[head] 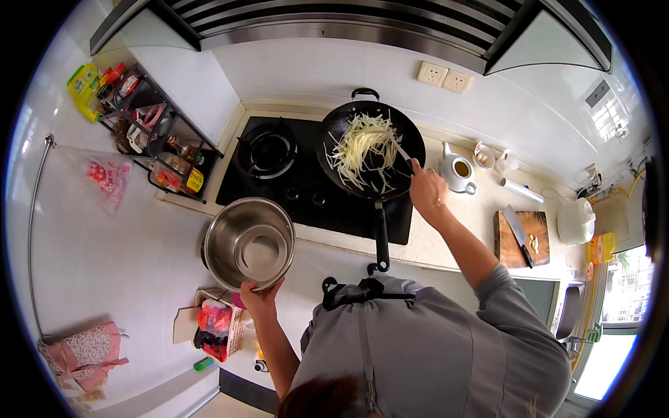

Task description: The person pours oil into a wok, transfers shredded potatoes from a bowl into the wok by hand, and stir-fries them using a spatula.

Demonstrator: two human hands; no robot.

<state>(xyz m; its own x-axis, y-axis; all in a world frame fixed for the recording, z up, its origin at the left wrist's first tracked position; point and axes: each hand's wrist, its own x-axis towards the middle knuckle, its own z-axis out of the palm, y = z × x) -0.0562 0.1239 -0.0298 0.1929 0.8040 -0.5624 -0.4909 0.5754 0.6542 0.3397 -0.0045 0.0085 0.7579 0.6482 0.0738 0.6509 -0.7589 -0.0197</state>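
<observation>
My right hand [429, 192] grips the handle of a cooking utensil [401, 149], whose far end is in a black wok [334, 170]. Pale shredded vegetable strips [363, 143] lie heaped in the wok, with some spread up its wall. The wok sits on the right side of a black gas hob [313, 209], its long handle pointing towards me. Held by its rim in my left hand [261, 298], a stainless steel pot [250, 243] is tilted so that its inside shows; no food is visible in it. The pot is left of the wok, near the counter's front edge.
A bare burner [266, 150] is on the hob's left. Right of the wok stands a grey teapot [457, 168]. Beyond it, a cleaver [517, 230] lies on a wooden board [538, 224] beside small pale pieces. A black rack [172, 125] with bottles stands left; a range hood [339, 31] hangs above.
</observation>
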